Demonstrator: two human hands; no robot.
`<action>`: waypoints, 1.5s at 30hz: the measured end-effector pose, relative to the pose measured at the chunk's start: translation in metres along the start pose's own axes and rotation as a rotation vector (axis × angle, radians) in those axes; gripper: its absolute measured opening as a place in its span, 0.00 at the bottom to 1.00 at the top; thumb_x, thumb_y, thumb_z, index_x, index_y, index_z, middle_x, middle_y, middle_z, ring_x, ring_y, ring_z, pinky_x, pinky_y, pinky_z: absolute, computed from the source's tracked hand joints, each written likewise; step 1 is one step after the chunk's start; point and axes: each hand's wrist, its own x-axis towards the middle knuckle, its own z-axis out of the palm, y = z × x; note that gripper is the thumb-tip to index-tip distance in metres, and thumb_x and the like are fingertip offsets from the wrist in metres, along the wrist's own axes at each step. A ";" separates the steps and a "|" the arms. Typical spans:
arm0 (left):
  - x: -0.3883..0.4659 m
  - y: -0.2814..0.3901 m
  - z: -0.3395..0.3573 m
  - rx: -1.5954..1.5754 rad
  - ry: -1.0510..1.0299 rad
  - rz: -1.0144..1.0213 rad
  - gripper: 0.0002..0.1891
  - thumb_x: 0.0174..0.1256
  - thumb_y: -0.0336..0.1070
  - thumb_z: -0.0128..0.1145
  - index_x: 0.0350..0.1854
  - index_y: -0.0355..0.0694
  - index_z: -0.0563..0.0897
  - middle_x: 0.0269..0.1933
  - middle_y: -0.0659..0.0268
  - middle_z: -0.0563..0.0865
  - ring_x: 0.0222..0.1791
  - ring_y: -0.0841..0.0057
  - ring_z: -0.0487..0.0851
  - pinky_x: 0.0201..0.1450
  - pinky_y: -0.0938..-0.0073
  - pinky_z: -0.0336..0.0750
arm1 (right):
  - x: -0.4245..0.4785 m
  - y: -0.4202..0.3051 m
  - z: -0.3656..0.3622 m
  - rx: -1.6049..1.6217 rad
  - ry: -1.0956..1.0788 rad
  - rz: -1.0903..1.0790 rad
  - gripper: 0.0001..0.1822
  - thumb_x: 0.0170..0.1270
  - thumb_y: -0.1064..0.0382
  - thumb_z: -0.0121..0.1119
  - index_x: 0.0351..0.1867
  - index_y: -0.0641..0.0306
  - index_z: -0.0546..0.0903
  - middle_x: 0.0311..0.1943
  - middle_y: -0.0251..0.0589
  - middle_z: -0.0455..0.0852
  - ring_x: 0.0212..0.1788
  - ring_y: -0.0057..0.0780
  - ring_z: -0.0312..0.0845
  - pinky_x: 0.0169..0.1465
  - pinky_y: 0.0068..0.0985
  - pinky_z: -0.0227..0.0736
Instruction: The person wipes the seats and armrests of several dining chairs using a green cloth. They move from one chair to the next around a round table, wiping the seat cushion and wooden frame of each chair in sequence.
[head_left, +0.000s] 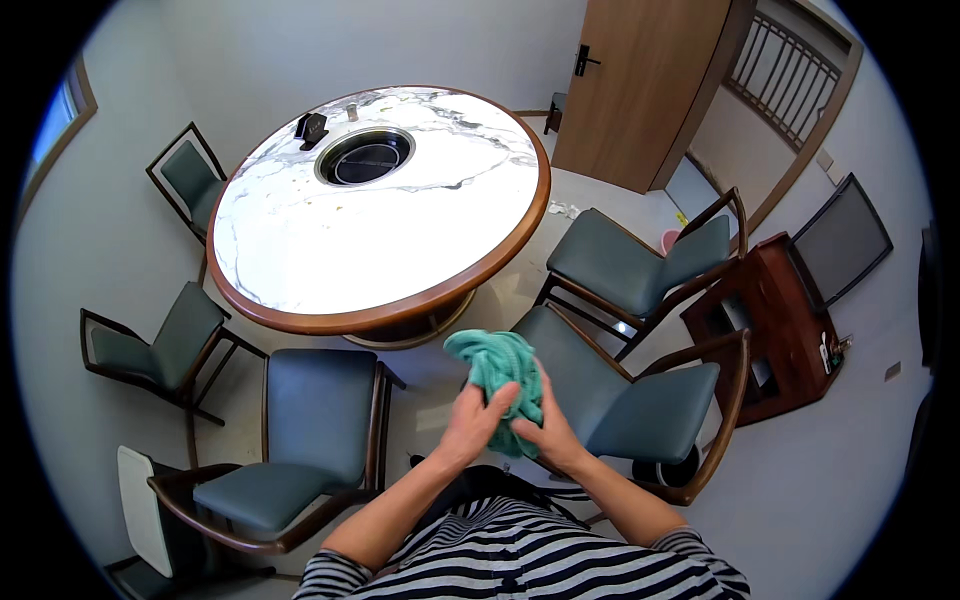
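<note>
A crumpled green cloth (504, 367) is bunched between my two hands, in front of my striped shirt. My left hand (474, 420) grips it from the left side, thumb laid across the front. From the right, my right hand (556, 427) holds the other side, with its fingers partly hidden behind the folds. Beyond the cloth stands a round table with a white marble-patterned top (390, 247) and a brown wooden rim. A round dark well (365, 159) is set into the tabletop. Small yellowish bits are scattered on the top near it.
Beside the well are a black stand (310, 129) and a small cup (352, 112). Padded chairs surround the table, the nearest at left (322, 412) and right (570, 367). A reddish wooden cabinet (772, 337) lines the right wall. Crumpled white tissue (564, 209) lies on the floor near an open door (637, 90).
</note>
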 end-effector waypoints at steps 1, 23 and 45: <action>-0.001 0.002 -0.016 -0.056 0.027 -0.011 0.24 0.71 0.44 0.56 0.61 0.32 0.73 0.54 0.62 0.80 0.55 0.77 0.76 0.59 0.76 0.69 | 0.014 0.002 0.014 -0.120 0.034 0.017 0.47 0.61 0.56 0.67 0.75 0.59 0.50 0.68 0.44 0.62 0.70 0.33 0.56 0.71 0.30 0.51; 0.078 0.032 -0.215 -0.113 -0.016 -0.090 0.23 0.75 0.45 0.48 0.64 0.35 0.71 0.51 0.63 0.82 0.49 0.76 0.79 0.57 0.74 0.73 | 0.196 0.015 0.109 0.283 0.167 0.250 0.29 0.71 0.49 0.55 0.66 0.62 0.67 0.61 0.39 0.74 0.59 0.29 0.74 0.58 0.26 0.71; 0.227 -0.060 -0.252 -0.386 0.239 -0.370 0.25 0.75 0.41 0.47 0.69 0.33 0.64 0.65 0.57 0.73 0.62 0.70 0.74 0.64 0.66 0.69 | 0.418 0.079 -0.064 -0.431 0.170 0.311 0.18 0.66 0.58 0.56 0.52 0.67 0.78 0.41 0.43 0.85 0.43 0.34 0.82 0.45 0.33 0.74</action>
